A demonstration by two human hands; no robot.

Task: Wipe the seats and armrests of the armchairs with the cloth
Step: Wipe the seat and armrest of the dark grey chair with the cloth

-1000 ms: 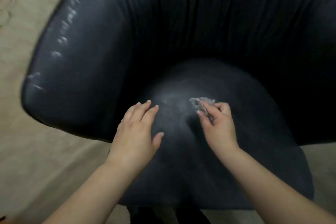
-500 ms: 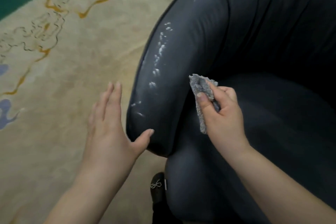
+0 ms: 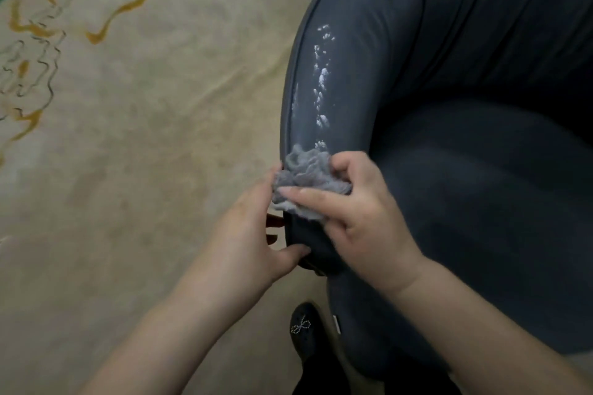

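Right hand [image 3: 362,218]: fingers curled, clamped on bunched grey cloth [image 3: 308,173], pressing it on front end of armrest [image 3: 353,74]. Left hand [image 3: 244,234] grips armrest's outer edge, thumb against it. White flecks [image 3: 322,77] above cloth. Carpet [image 3: 144,138] beside; shoe [image 3: 305,330] below.

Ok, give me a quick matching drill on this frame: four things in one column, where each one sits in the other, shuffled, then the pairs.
1 cloth
2 white flecks
3 left hand
4 black shoe

a on the carpet, below the armrest's front end
b along the armrest top, beyond the cloth
c bunched in the right hand, on the armrest
d holding the armrest's front end from its outer side

Pairs: 1-c, 2-b, 3-d, 4-a
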